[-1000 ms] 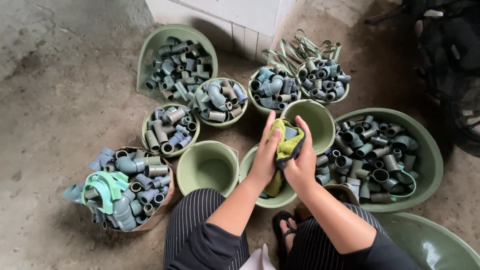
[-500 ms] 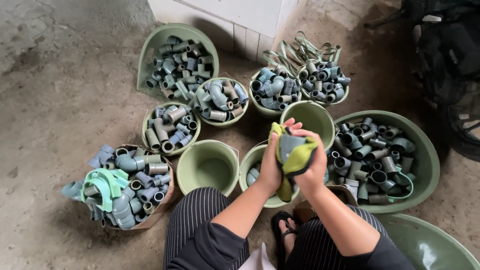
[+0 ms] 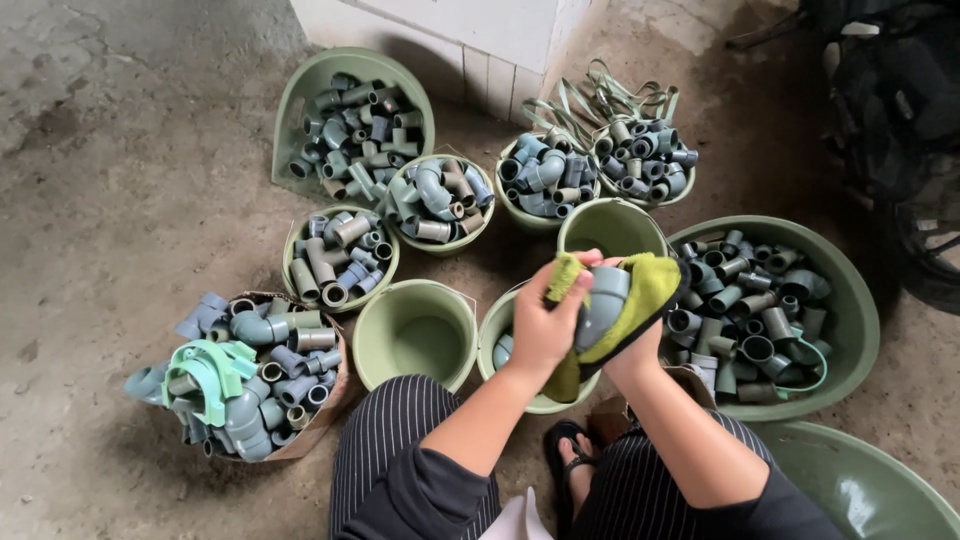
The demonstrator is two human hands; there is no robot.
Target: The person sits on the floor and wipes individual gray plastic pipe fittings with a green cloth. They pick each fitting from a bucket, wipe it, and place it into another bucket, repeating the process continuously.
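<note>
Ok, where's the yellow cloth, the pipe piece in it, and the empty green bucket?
yellow cloth (image 3: 655,285), head view, on its upper right fold.
pipe piece (image 3: 603,300), head view, on its grey side.
empty green bucket (image 3: 415,335), head view, on its inside wall.

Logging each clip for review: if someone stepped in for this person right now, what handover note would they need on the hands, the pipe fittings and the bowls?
Left hand: grips a grey pipe fitting, thumb over the cloth.
Right hand: mostly hidden under the yellow-green cloth, cupping it around the fitting.
Both are held above a green bowl with only a few fittings in it.
Done, judging by the layout: several small bowls already hold fittings, as does the cardboard box on the left.
Left: the big basin on the right is full of fittings; the empty bowl and another hold nothing.
</note>
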